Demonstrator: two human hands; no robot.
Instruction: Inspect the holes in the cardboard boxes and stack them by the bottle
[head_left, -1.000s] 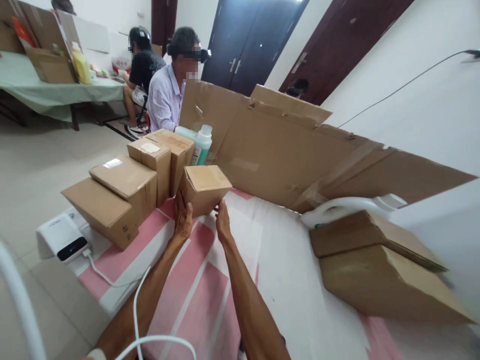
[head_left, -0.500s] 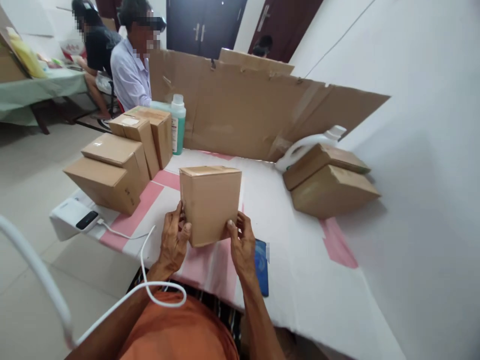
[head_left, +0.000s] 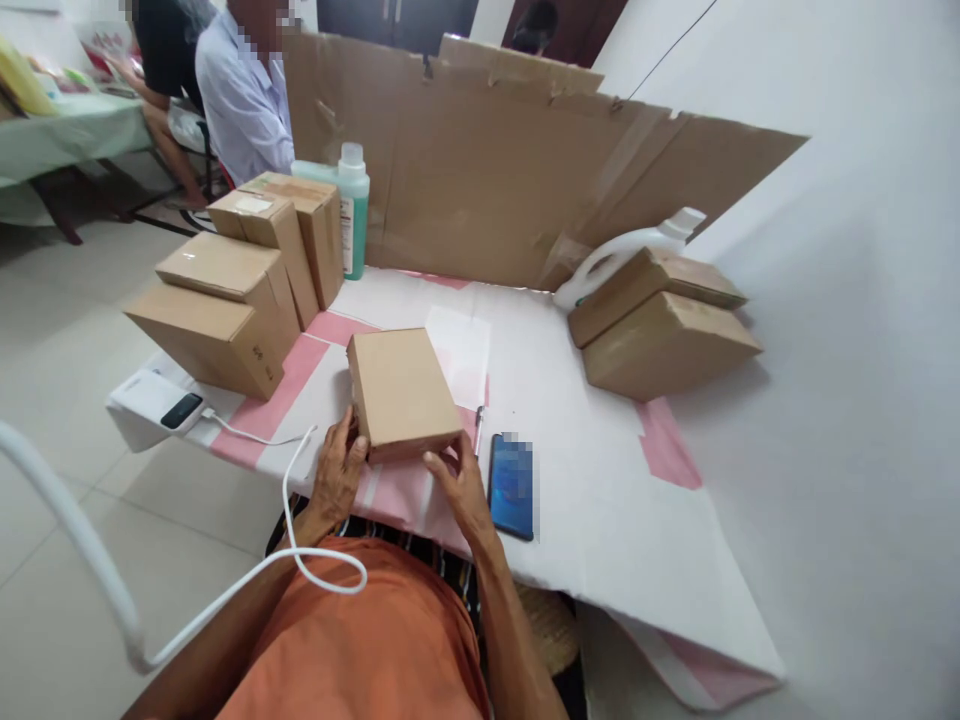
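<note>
Two hands (head_left: 337, 478) holding cardboard box (head_left: 405, 385); phone (head_left: 511, 488) beside right hand (head_left: 463, 492).

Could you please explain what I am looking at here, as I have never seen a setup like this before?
There is no machine: these are a person's bare hands, seen from a camera worn on that person's head, looking forward and down. The left hand touches the left side of a closed brown box, and the right hand has its fingers at the near right corner. Whether the box rests fully on the table is hard to tell. To its right lie a pen and a phone. Four more boxes and a green bottle stand on the left; a white jug is on the right. A cardboard panel stands behind.
</note>
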